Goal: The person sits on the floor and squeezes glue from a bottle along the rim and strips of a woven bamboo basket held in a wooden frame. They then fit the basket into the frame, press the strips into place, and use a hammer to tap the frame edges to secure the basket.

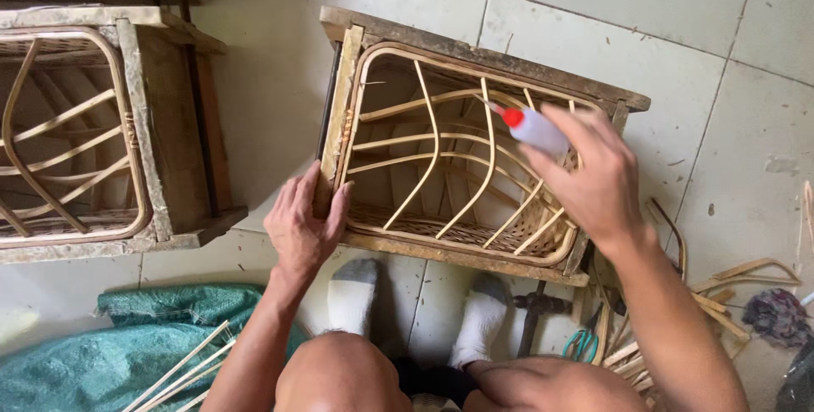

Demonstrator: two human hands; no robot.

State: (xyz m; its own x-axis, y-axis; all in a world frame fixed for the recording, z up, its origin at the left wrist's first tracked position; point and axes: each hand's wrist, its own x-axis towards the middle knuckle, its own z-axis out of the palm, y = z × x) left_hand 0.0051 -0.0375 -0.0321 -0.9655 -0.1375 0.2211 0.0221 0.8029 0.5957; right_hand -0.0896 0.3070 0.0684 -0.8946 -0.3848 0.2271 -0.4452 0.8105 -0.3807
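Note:
A wooden box frame (475, 60) with a curved rattan lattice (441, 166) set in its top stands on the tiled floor before my feet. My left hand (303, 225) grips the frame's near left corner. My right hand (593, 179) holds a small white glue bottle (536, 130) with a red nozzle, tilted so that its tip points at a rattan strip near the lattice's far right.
A second wooden frame with rattan lattice (85, 141) stands at the left. A green woven sack (127, 344) with thin rattan strips lies at the lower left. Rattan offcuts (729, 293), teal-handled scissors (581, 344) and a dark hammer (534, 314) lie at the lower right.

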